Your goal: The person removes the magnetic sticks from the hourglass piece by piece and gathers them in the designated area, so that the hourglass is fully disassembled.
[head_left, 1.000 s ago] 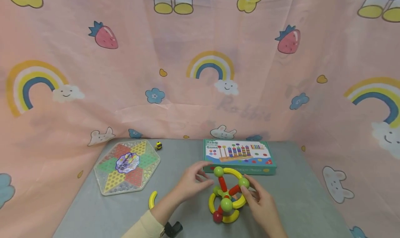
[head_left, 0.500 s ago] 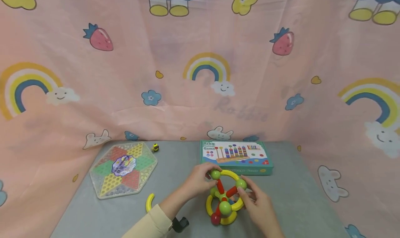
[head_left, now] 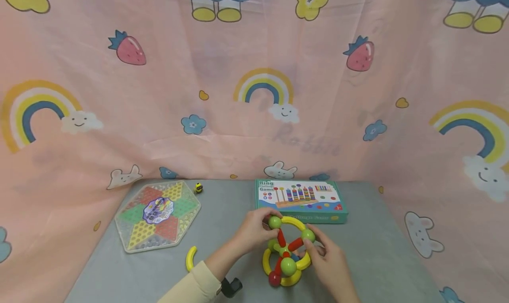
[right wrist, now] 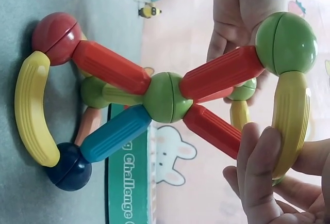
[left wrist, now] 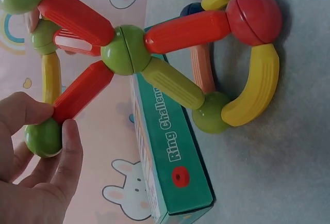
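A magnetic ball-and-stick model stands upright on the table. Red, yellow and blue sticks meet at a green centre ball. Curved yellow sticks join balls around the bottom and top, and a red ball and a dark blue ball sit at its foot. My left hand pinches the upper left green ball between thumb and fingers. At the upper right, my right hand grips another green ball, mostly hidden by fingers in the right wrist view.
Behind the model lies a green Ring Challenge Game box. A hexagonal Chinese checkers board is at the left, with a small bee-like toy beside it. A loose curved yellow stick lies near my left forearm. A patterned pink cloth hangs behind.
My left hand has moved right and taken hold of the upper left green ball. The right hand keeps its grip, and the head view has shifted slightly.
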A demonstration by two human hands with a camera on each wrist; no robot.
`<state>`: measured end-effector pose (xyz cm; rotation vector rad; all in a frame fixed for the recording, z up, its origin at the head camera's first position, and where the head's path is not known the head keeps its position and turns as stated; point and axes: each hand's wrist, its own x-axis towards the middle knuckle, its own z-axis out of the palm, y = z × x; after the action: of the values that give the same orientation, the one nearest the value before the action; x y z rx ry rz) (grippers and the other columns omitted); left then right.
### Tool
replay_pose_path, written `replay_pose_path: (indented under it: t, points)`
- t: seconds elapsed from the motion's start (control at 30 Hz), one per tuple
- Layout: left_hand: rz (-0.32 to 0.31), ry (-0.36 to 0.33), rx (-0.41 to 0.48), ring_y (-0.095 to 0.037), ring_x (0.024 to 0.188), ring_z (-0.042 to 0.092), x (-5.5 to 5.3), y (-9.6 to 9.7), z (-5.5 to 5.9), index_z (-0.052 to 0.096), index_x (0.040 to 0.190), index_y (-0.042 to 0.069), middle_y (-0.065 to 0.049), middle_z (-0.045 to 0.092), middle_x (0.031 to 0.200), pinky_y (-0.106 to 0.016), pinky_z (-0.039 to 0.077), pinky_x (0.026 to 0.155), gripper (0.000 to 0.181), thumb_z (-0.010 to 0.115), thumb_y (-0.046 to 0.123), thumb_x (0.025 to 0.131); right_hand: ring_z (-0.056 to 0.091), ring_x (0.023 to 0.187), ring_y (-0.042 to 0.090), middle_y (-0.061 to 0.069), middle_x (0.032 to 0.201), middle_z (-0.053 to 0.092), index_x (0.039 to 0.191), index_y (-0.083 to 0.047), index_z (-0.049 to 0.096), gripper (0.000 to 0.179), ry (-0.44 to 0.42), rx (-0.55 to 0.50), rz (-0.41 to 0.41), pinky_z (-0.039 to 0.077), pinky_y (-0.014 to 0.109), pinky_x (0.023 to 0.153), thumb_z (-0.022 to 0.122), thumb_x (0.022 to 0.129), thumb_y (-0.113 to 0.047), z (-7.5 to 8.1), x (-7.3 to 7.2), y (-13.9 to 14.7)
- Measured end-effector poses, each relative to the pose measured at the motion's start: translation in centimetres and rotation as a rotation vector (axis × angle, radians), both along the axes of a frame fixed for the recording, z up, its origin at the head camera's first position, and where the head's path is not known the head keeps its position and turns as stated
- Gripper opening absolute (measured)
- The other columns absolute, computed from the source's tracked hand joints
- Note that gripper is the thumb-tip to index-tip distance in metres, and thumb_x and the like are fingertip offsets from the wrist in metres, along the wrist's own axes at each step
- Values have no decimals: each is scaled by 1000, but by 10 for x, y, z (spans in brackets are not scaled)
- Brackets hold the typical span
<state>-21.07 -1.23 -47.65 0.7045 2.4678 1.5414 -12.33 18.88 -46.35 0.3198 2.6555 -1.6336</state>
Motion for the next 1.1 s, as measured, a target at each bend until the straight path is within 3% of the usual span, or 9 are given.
replay_pose_path:
  t: [0.37, 0.83, 0.93, 1.1]
  points:
    - [54, -60, 59, -9, 81, 61, 2, 0, 0, 66, 113, 15, -2, 66, 104, -21, 57, 74, 31, 76, 6, 86, 69, 69, 16, 24, 135, 59, 145, -13, 52, 44, 9, -6, -4, 42, 27, 47, 59, 103, -21, 0, 0, -2]
    - [14, -224, 240, -17, 85, 67, -2, -9, -3, 67, 114, 11, -5, 66, 106, -28, 60, 75, 28, 72, 5, 87, 70, 69, 13, 25, 136, 59, 146, -13, 51, 44, 4, 20, -10, 42, 28, 46, 58, 104, -23, -1, -2, -1]
    - [23, -214, 243, -18, 87, 68, -5, -15, -4, 68, 115, 13, -6, 65, 110, -27, 59, 76, 27, 72, 8, 89, 69, 68, 14, 24, 135, 60, 146, -13, 51, 44, 4, 28, -12, 42, 28, 47, 58, 104, -24, -1, -3, -1]
    - [78, -139, 178, -21, 95, 67, -9, -32, -9, 70, 120, 15, -7, 64, 120, -27, 58, 79, 31, 75, 13, 90, 72, 73, 15, 23, 135, 59, 145, -13, 52, 43, 14, 21, -6, 46, 27, 50, 58, 104, -22, -1, -3, -1]
